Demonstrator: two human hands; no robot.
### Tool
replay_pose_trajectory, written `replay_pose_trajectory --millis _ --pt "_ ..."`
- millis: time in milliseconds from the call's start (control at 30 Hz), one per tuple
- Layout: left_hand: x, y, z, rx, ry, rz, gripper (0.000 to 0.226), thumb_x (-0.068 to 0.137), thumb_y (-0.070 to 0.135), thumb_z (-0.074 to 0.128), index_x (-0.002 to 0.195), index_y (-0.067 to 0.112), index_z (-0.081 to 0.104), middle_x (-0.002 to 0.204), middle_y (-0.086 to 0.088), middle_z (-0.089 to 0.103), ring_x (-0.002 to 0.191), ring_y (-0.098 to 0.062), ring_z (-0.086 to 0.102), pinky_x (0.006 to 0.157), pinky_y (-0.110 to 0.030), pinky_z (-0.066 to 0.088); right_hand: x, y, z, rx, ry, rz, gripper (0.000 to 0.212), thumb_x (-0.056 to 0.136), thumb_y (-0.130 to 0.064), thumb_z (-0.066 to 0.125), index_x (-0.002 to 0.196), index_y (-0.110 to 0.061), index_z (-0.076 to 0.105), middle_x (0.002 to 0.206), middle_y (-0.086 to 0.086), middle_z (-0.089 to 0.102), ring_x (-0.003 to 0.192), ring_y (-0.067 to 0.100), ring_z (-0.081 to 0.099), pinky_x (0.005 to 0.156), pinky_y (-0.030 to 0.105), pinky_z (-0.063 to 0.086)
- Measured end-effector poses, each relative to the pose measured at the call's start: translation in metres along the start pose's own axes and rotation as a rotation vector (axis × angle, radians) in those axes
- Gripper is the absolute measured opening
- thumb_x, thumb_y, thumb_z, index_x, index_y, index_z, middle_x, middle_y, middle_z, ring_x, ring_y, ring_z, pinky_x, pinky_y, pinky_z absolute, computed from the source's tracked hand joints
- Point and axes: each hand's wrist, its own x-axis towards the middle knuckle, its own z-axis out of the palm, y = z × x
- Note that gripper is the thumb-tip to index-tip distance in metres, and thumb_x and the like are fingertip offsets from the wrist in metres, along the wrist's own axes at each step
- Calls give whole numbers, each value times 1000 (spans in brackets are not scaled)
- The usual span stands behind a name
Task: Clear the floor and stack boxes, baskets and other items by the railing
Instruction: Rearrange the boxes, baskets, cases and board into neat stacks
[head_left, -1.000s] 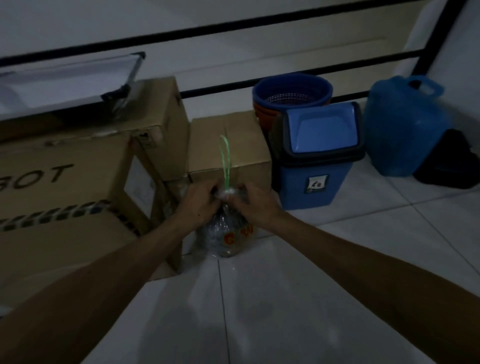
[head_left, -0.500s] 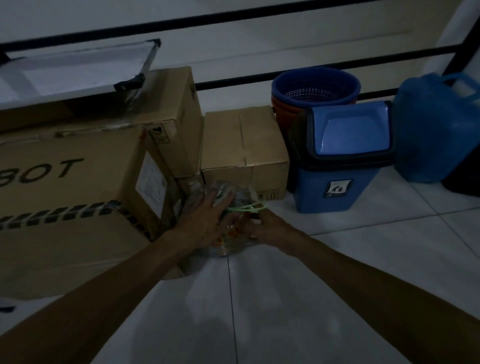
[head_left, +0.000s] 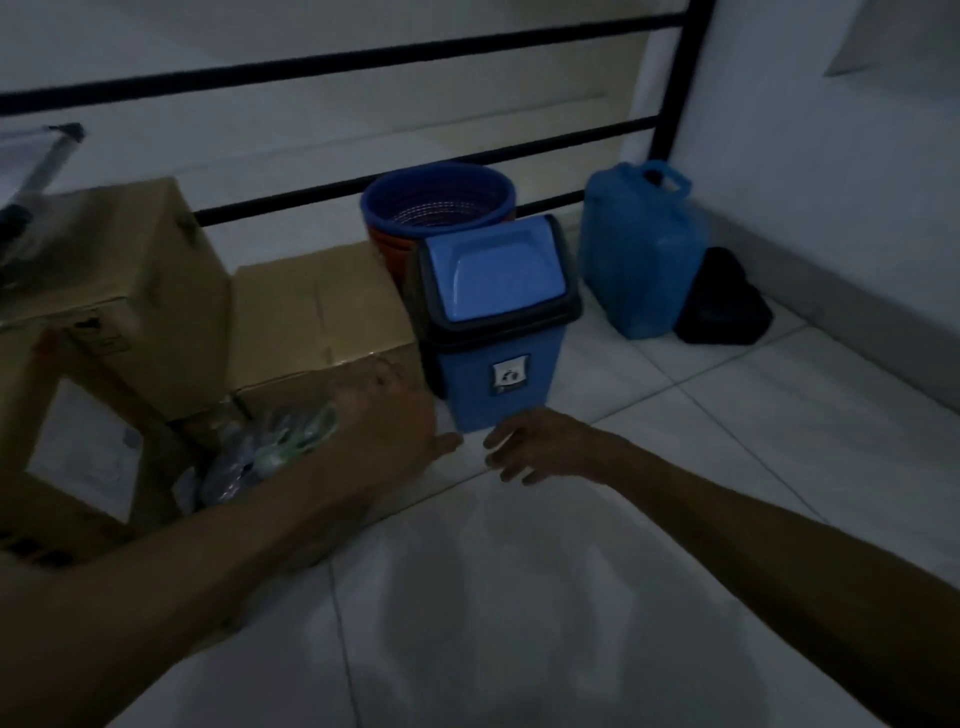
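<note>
A clear plastic bag (head_left: 260, 457) with a green tie lies on the floor, wedged between the cardboard boxes. My left hand (head_left: 395, 421) hovers in front of the small cardboard box (head_left: 317, 317), fingers spread and holding nothing. To the right, my right hand (head_left: 535, 447) is open just above the tiles, in front of the blue swing-lid bin (head_left: 493, 322). Stacked blue and orange baskets (head_left: 436, 202) stand behind the bin against the black railing (head_left: 415, 171). At the left is a taller cardboard box (head_left: 130, 280), with a large one (head_left: 62, 452) in front of it.
A blue jerrycan (head_left: 639, 254) and a black bag (head_left: 722, 301) sit in the right corner by the white wall. A folded metal-framed item (head_left: 47, 161) rests on the boxes at far left. White floor tiles (head_left: 571, 597) spread out in front of me.
Both hands have let go of the plastic bag and pulled away to the right. The bag now lies lower between the boxes, and my view has swung right.
</note>
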Motion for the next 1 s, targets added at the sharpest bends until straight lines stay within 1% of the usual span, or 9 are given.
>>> replay_pose_trajectory --millis 67,200,267,367,500,667,767,867,1000 --pt "-1 30 -44 -72 30 129 71 89 74 44 119 13 64 118 -10 63 107 -27 61 88 -39 53 -14 5 -24 -89 134 -26 16 89 -15 73 104 -11 69 107 12 72 86 17 68 76 33 55" --pt "-1 93 -116 -164 -110 364 65 85 78 46 73 14 52 75 -1 58 70 -17 57 67 -30 50 -66 15 -71 -208 351 -49 13 92 -9 65 104 -6 70 96 10 73 80 17 71 65 26 57" --pt "2 124 -138 -248 -175 407 62 88 71 53 67 12 54 67 -3 62 59 -15 58 62 -30 52 -99 21 -92 -253 466 -56 15 92 -9 63 105 -6 71 94 9 75 81 18 73 64 24 57" --pt "3 176 -164 -390 -234 485 54 91 61 57 84 8 64 81 -4 72 66 -15 70 62 -28 58 -156 39 -121 -298 662 -59 14 95 -13 61 102 -8 72 91 7 75 78 16 73 69 25 59" --pt "-2 245 -193 -553 -338 600 49 96 51 57 107 4 67 96 -7 74 83 -19 74 76 -33 61 -240 78 -153 -388 957 -28 15 95 -15 58 101 -11 72 91 3 75 79 15 71 78 31 58" --pt "-32 347 -217 -610 -426 762 47 98 48 56 110 4 68 96 -8 75 83 -20 75 73 -32 61 -338 141 -169 -332 1330 92 17 91 -13 61 105 -12 70 90 4 71 75 15 64 70 22 48" --pt "-58 407 -216 -643 -493 852 48 101 45 52 115 1 64 98 -11 73 86 -22 74 76 -35 62 -386 185 -168 -307 1500 207 18 91 -15 63 108 -11 67 97 4 69 79 13 60 68 18 43" --pt "-79 458 -202 -754 -592 918 48 103 40 50 126 -1 56 106 -15 69 93 -27 73 79 -39 62 -423 232 -167 -231 1574 376 31 92 -26 67 117 -9 61 110 10 66 93 21 62 76 28 45" --pt "-91 506 -172 -913 -709 934 57 101 49 49 141 10 47 126 -9 60 104 -26 66 87 -41 59 -439 284 -168 -1 1419 635 64 89 -42 71 135 -5 47 133 19 56 115 31 57 90 38 48"
